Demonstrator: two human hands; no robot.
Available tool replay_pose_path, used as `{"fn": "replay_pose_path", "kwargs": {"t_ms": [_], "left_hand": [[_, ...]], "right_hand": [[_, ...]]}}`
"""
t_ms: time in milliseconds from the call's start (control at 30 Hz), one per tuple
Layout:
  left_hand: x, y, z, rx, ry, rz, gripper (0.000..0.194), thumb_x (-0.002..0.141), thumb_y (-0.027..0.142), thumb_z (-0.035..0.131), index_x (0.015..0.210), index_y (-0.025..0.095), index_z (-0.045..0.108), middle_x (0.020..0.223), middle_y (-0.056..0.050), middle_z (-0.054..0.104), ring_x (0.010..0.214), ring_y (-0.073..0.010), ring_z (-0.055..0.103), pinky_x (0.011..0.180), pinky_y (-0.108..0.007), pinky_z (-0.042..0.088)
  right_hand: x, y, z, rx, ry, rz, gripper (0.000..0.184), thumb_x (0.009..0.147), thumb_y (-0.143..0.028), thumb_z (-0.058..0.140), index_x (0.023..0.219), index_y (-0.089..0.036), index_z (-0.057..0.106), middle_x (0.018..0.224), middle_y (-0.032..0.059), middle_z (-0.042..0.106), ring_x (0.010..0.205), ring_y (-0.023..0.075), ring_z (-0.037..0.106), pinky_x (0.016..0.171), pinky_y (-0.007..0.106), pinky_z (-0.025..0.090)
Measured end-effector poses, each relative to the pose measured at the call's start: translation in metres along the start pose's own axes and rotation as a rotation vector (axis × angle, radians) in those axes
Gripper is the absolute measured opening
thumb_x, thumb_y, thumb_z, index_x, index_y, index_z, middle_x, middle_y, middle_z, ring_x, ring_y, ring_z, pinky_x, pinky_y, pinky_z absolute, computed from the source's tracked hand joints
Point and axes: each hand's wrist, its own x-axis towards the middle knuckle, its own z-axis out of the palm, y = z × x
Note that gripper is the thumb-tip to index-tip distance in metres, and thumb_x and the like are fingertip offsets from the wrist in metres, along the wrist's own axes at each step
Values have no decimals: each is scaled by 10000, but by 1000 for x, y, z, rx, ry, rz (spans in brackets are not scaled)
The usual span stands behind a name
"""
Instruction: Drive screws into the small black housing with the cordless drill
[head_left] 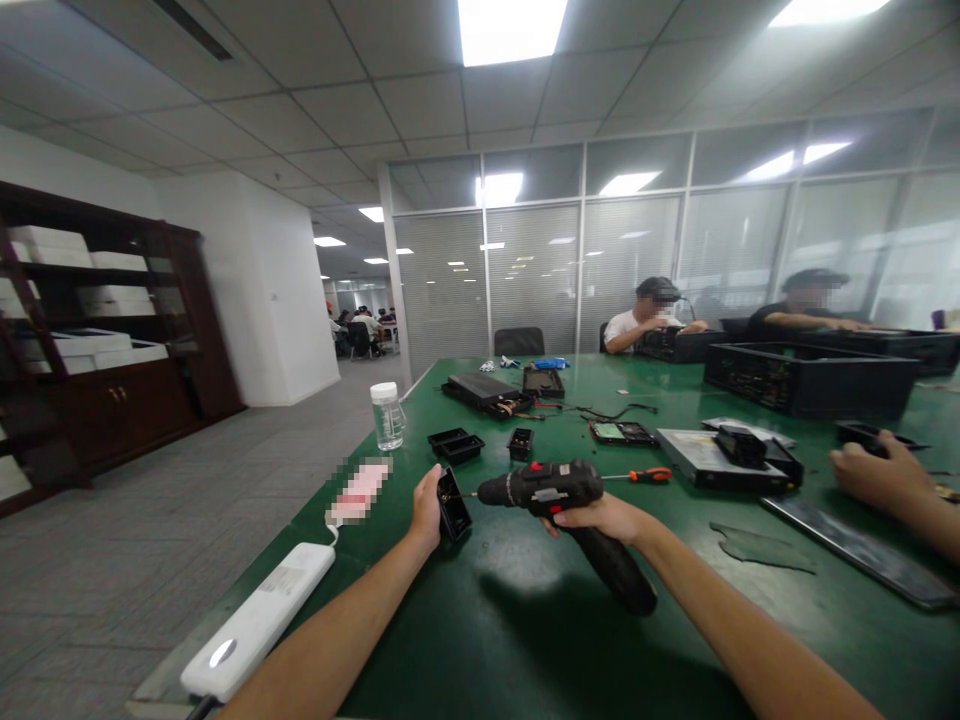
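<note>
My right hand (596,518) is wrapped round the grip of a black cordless drill (551,488) with red marks. The drill points left, and its thin bit reaches the open side of a small black plastic box (455,508). My left hand (427,508) grips that box by its left side, tilted above the table; whether the bit touches a screw inside is too small to tell. Just beyond lie two black trays (455,445) and a smaller black box (520,443). Behind the drill rests a screwdriver (651,475) with an orange and black handle.
On the green table (525,640) stand a white power strip (262,620) and a clear bottle (387,418) at left. Opened black devices (487,392), a silver drive (709,455) and a large black case (810,380) lie beyond. Another person's hand (885,475) works at right.
</note>
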Motion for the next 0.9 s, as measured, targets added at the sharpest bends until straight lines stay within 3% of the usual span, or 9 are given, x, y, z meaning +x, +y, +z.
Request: {"fn": "replay_pose_path", "kwargs": {"t_ms": [900], "left_hand": [[-1,1,1,5,13,-9,392,590,500,728,747,154,631,652,4,623,617,-155,574,637,-270,431]], "right_hand": [[0,2,-1,13,5,-3,279,812,-354,624,899,-89,641,794,55,609,778,160,551,801,303,412]]}}
